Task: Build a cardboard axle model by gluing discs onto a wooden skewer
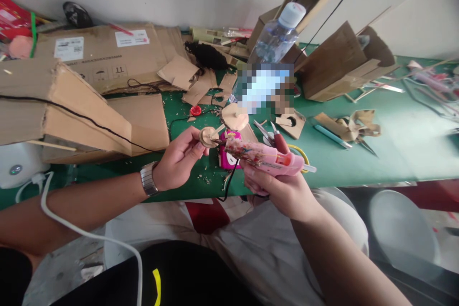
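My left hand [177,160] pinches a small piece made of two cardboard discs [208,136] joined by a thin stick, the larger disc [234,116] farther away. My right hand [278,186] is wrapped round a pink glue gun [268,155], whose nozzle points left and touches the near disc. Both hands hover over the front edge of a green table [394,148], above my lap. A metal watch is on my left wrist.
Cardboard boxes [89,100] and scraps crowd the left and back. A water bottle [276,38] stands behind the discs. Scissors [276,134], a red cap [195,110], a magenta object [225,155] and a teal pen [332,136] lie nearby. A white cable [86,234] crosses my left arm.
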Tool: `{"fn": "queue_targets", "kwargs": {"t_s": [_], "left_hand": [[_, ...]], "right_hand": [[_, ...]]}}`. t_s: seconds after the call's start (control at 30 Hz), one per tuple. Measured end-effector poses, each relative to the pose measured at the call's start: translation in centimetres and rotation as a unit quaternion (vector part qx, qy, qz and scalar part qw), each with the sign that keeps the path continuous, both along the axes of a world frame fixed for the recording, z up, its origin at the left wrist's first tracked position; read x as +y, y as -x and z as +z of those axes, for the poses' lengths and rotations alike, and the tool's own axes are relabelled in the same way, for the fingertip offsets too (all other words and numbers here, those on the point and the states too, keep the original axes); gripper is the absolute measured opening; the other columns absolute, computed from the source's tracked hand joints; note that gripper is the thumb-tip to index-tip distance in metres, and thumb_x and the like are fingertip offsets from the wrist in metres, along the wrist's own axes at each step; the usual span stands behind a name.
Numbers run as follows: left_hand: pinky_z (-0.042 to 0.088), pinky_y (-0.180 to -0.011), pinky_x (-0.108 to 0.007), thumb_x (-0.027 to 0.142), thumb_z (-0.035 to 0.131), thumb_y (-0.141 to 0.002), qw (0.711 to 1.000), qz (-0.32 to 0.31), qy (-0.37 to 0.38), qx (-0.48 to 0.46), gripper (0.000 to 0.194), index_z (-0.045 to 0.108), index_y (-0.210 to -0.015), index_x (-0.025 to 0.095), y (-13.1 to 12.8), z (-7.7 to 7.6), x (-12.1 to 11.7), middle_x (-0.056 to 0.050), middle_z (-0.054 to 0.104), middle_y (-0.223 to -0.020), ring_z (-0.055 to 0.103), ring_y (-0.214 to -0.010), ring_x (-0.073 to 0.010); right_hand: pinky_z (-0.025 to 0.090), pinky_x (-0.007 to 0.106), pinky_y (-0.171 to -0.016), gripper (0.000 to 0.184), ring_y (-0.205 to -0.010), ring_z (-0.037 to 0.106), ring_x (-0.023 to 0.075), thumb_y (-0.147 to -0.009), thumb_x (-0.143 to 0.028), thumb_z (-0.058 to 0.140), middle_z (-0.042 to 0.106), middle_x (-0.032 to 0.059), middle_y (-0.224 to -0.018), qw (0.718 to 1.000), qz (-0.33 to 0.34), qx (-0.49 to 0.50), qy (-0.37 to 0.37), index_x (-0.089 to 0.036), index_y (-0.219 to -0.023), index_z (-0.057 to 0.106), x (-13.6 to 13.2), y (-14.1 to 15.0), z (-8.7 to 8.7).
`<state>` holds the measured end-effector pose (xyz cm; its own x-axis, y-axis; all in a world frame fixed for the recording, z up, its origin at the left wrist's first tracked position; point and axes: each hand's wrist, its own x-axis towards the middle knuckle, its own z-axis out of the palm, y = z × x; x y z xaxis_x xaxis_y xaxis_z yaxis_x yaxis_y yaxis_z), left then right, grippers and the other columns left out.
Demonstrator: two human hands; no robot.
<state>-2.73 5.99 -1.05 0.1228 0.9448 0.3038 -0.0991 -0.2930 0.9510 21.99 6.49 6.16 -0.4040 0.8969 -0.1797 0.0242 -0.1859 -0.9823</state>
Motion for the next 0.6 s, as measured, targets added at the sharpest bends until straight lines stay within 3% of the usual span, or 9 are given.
{"fn": "queue_targets", "kwargs": {"t_s": [0.2, 0.4, 0.6], "left_hand": [[0.048, -0.068, -0.025, 0.039, 0.060, -0.115, 1.000, 0.002, -0.005, 0.005, 0.023, 0.065, -0.102, 0.021, 0.05, -0.25, -0.03, -0.002, 0.064, -0.087, 0.057, -0.075, -0.0122], [0.048, -0.068, -0.024, 0.035, 0.059, -0.116, 1.000, -0.004, -0.006, 0.007, 0.020, 0.065, -0.103, 0.021, 0.08, -0.43, -0.09, -0.001, 0.065, -0.088, 0.057, -0.075, -0.0117], [0.049, -0.069, -0.024, 0.036, 0.058, -0.116, 1.000, -0.001, -0.004, 0.006, 0.021, 0.065, -0.104, 0.021, 0.09, -0.43, -0.10, -0.001, 0.065, -0.088, 0.058, -0.076, -0.0119]], "right_hand": [[0.076, 0.046, -0.073, 0.047, -0.089, 0.083, 0.0334, -0.092, -0.052, 0.090, 0.078, 0.0052, -0.077, 0.997, 0.023, -0.048, -0.057, -0.028, -0.131, 0.081, 0.55, -0.14, -0.20], [0.077, 0.053, -0.091, 0.040, -0.109, 0.085, 0.0375, -0.097, -0.053, 0.085, 0.087, 0.0076, -0.101, 0.991, 0.017, -0.078, -0.108, -0.032, -0.131, 0.081, 0.55, -0.11, -0.19], [0.076, 0.056, -0.096, 0.039, -0.116, 0.084, 0.0392, -0.097, -0.053, 0.084, 0.088, 0.0077, -0.106, 0.988, 0.016, -0.097, -0.123, -0.033, -0.130, 0.081, 0.42, 0.06, -0.07]]}}
